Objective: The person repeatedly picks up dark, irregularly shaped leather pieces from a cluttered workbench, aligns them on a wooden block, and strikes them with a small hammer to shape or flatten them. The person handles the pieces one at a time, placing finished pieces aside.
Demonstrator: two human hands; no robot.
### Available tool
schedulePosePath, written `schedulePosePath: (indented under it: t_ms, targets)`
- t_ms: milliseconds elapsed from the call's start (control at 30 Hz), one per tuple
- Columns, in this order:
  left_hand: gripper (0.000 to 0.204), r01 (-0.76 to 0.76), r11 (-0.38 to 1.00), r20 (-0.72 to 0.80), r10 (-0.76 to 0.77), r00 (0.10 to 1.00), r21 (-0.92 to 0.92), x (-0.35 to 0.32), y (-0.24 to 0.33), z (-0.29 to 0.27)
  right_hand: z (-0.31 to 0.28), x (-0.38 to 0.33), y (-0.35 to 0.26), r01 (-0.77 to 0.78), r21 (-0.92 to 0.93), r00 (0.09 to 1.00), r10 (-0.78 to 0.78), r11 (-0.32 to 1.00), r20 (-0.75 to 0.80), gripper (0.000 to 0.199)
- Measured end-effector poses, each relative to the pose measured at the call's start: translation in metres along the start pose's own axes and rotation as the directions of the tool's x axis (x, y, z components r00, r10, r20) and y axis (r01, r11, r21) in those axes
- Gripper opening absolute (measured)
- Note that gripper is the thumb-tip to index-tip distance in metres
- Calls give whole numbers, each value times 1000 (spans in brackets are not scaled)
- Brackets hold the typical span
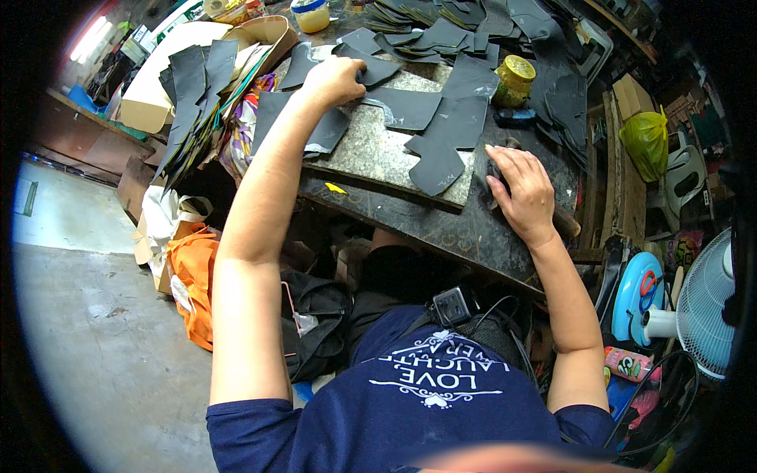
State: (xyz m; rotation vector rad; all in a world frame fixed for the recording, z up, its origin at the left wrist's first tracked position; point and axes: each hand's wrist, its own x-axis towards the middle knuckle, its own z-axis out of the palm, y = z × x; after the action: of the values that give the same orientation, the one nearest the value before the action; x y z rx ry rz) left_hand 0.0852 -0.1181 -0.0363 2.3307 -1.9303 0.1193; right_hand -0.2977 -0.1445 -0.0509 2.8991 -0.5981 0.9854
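Black cut piece (371, 71) under left hand (335, 79) fingers, stone slab (378, 154)

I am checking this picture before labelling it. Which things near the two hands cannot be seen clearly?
- Head view: the left hand covers part of a black cut piece; its fingertips and grip are hidden.
- Head view: the right hand lies over a dark tool; only one end shows, so its kind is unclear.
- Head view: the yellow jar is too small to show its contents.
- Head view: the pile of black pieces is cut off by the top edge.
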Motion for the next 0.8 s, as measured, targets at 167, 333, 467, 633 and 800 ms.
schedulePosePath:
  t_ms: [167,333,467,633,800]
  targets:
    - [20,-30,981,-151,60,987,193,-8,24,-9,0,0,2,2,6,1000,-2,1000,3,46]
    - [25,-127,965,-219,178,959,229,-43,48,-32,-1,0,3,-1,18,1000,1,1000,9,47]
    - [33,-115,992,-164,121,979,49,-53,44,-36,-1,-1,3,-8,18,1000,8,1000,8,47]
    - [26,186,962,-375,-100,921,201,-10,-6,-14,0,1,2,3,12,1000,-3,1000,-2,46]
    - [38,281,960,-62,-279,958,18,29,-33,10,-1,1,2,-7,1,1000,7,1000,17,45]
